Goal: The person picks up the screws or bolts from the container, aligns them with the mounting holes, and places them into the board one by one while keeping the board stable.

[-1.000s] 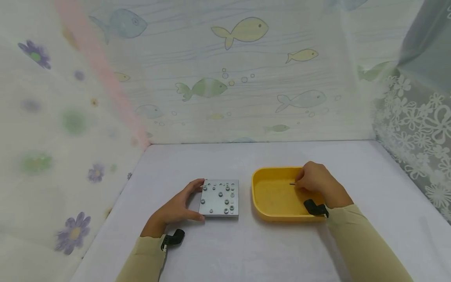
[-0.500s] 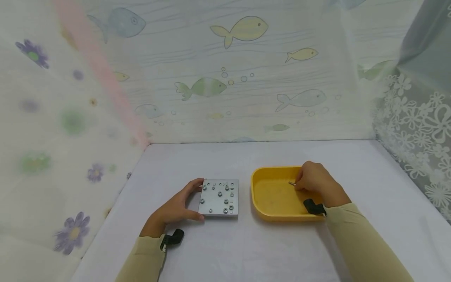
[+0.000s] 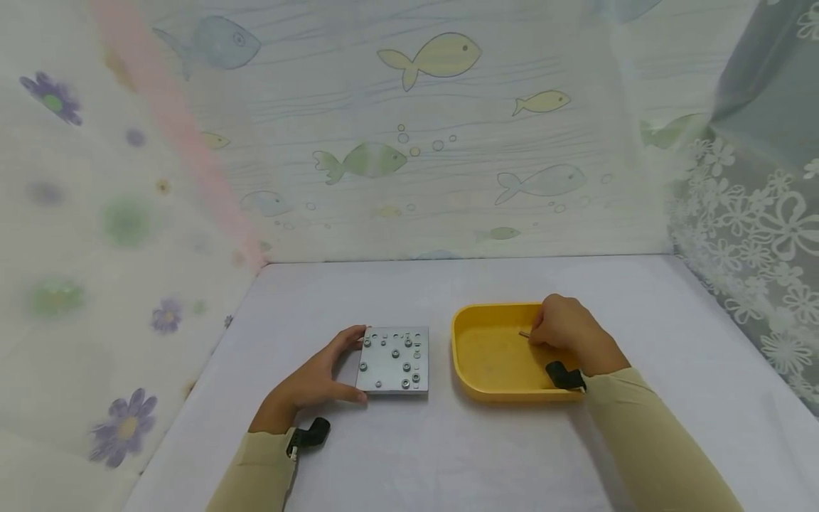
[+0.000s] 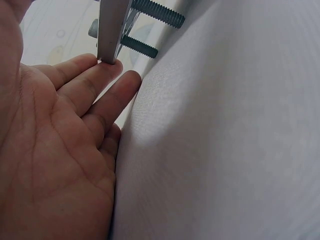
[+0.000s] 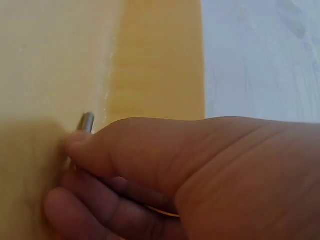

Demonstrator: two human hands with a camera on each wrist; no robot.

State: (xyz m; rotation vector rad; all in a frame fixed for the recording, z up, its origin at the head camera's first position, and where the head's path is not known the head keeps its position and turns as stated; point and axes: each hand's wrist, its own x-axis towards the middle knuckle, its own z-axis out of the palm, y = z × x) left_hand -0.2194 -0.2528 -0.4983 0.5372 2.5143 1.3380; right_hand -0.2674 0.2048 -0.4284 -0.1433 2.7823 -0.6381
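A flat square metal plate (image 3: 382,364) sits left of centre in the head view, with several socket-head screws and small holes on its top. My left hand (image 3: 316,382) holds it by the left side, thumb at the near corner and fingers at the far one. In the left wrist view, threaded screw shanks (image 4: 159,13) stick out below the plate, and fingertips touch its edge. Inside the yellow tray (image 3: 489,395), my right hand (image 3: 571,333) pinches a small metal pin (image 5: 87,122) between thumb and fingers. Most of the pin is hidden by the hand.
The tray stands on a white-covered table (image 3: 397,455), to the right of the plate with a small gap between them. A patterned curtain (image 3: 358,206) hangs behind the table, with more curtains at both sides. A black wrist camera (image 3: 564,375) overhangs the tray's near right part.
The pin in my right hand has tilted slightly, its free end moving a little. My left hand and the plate have stayed in place; the whole view has shifted slightly.
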